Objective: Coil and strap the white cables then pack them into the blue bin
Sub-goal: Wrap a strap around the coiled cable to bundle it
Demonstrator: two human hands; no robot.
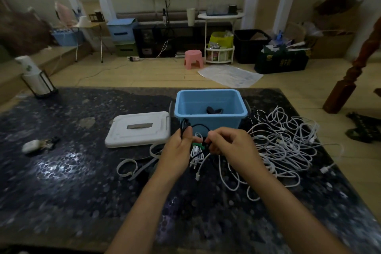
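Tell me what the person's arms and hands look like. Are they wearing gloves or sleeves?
No gloves and no sleeves show. The left hand and the right hand are both bare, and so are both forearms all the way down to the bottom edge of the picture. I see no watch, bracelet or ring on the parts that show, though the picture is dim and a little blurry.

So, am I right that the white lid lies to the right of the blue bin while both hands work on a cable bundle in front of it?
Not quite: the head view shows the lid to the left of the bin. The rest holds: the left hand and right hand hold a cable bundle in front of it.
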